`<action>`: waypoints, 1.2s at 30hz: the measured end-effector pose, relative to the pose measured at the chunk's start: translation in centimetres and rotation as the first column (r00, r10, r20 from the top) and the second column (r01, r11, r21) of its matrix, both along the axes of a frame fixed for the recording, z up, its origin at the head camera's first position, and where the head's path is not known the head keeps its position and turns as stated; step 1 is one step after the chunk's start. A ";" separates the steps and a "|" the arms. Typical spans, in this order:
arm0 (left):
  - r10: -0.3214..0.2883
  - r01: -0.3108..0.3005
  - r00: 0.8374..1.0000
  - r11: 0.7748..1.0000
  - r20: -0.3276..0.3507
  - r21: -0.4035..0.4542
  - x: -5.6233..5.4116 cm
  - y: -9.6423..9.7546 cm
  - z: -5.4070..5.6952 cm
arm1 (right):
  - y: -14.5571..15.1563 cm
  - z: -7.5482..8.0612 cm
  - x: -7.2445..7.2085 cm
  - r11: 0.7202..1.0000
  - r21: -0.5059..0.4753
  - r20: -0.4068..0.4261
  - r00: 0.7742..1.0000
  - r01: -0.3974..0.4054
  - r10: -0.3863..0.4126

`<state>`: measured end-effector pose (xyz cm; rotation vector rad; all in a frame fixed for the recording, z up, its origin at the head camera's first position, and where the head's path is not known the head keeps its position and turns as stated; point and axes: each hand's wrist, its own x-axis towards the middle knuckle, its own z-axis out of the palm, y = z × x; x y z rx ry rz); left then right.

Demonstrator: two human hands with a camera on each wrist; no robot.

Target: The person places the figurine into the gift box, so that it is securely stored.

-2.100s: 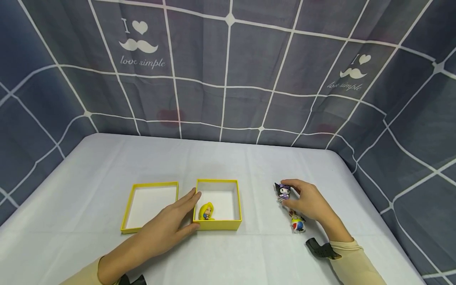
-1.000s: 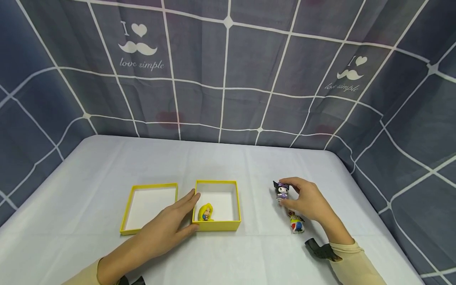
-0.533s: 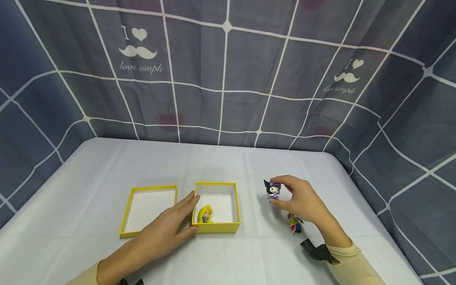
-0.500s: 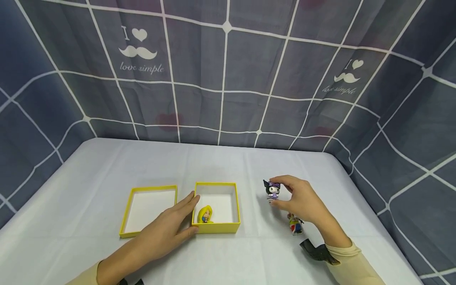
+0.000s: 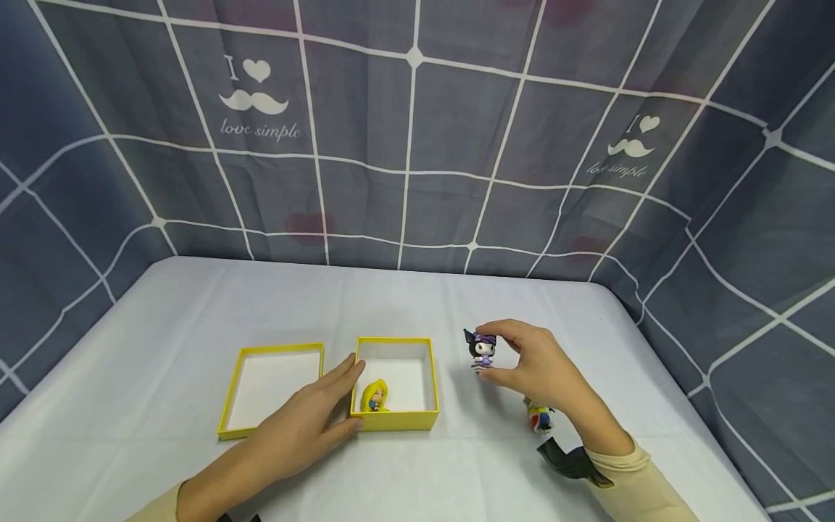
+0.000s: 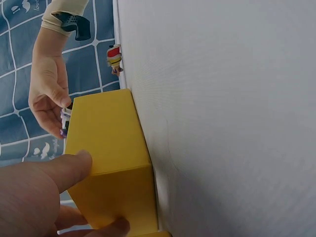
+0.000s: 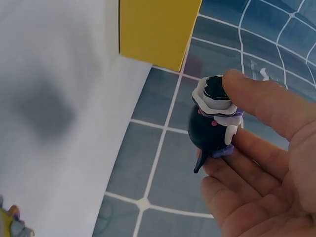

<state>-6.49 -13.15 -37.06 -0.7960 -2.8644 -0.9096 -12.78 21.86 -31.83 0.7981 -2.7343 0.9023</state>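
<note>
Kuromi figurine pinched in the right hand, to the right of the yellow box

On my head feed I have the right hand [image 5: 544, 366] holding the Kuromi figurine [image 5: 483, 351] upright, thumb at its base and a fingertip on top of its head. It is off the table [image 5: 470, 464], with a soft shadow on the white cloth, and sits to the right of the yellow box [image 5: 394, 421], apart from it.

My left hand [image 5: 303, 424] rests against the box's left side, fingers fairly straight along that wall and spread wide from the thumb; the left wrist feed puts the thumb on the front wall, close to the corner. The box is open at the top, and inside, by the near left corner, I can see a yellow-haired figurine [image 5: 375, 397].

Left of the box is its yellow-rimmed lid [image 5: 274, 380], hollow side up. A yellow, red and blue figurine [image 5: 539, 418] lies on the table below the right wrist, partly hidden by the hand in my head feed. Both sleeves [image 5: 642, 489] are beige, and a gridded grey-blue curtain [image 5: 365, 138] surrounds the far sides of the table
</note>
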 end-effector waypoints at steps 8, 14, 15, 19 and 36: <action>0.004 -0.004 1.000 1.000 -0.002 -0.003 0.0 -0.1 -0.1 | -1.4 0.4 0.1 0.999 -0.017 0.006 0.999 -0.044 0.045; 0.006 -0.006 1.000 1.000 0.001 -0.005 0.0 -0.1 -0.2 | -2.5 0.5 0.1 0.996 -0.020 0.004 0.997 -0.082 0.082; 0.003 -0.003 1.000 1.000 -0.005 -0.004 -0.1 -0.1 -0.2 | -2.7 0.4 0.1 0.996 -0.018 0.003 0.996 -0.089 0.089; 0.004 -0.004 1.000 1.000 -0.001 0.001 -0.1 -0.1 -0.2 | -3.4 0.3 0.1 0.992 -0.008 -0.005 0.992 -0.123 0.123; 0.009 -0.009 1.000 1.000 0.011 -0.009 -0.1 0.0 -0.2 | -6.4 -0.3 0.0 0.978 0.012 -0.019 0.978 -0.208 0.208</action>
